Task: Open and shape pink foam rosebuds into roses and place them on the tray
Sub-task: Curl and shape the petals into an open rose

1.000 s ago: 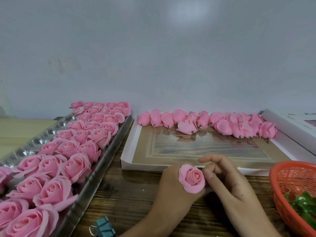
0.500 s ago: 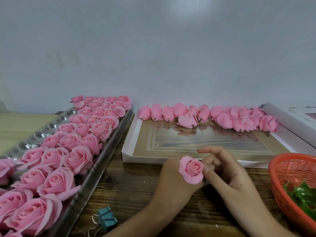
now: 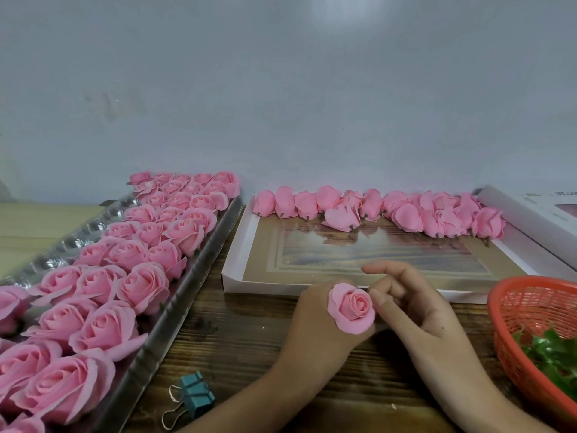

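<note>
My left hand [image 3: 315, 323] grips the rose [image 3: 351, 307] from behind; my right hand [image 3: 415, 307] touches its nearest edge, pinch unclear. I'd curl outer petals gently, evenly, avoiding tears.

Quick tally: one tray [image 3: 175, 310] is seen on the left, with around thirty opened roses [image 3: 143, 285] counted on it. An exact figure can't be had, as they're packed tight and cropped at the near left edge. Roughly fifteen closed rosebuds [image 3: 327, 198] are lined up along the far side of one shallow box [image 3: 237, 245], overlapping too much to be pinned down. One held rose [image 3: 351, 307] is counted between two hands, a left hand [image 3: 315, 320] and a right hand [image 3: 418, 310]. Also counted: one white box [image 3: 530, 220] far right, one orange basket [image 3: 537, 301], one teal binder clip [image 3: 195, 393]. The green leaves [image 3: 552, 354] can't be counted.
</note>
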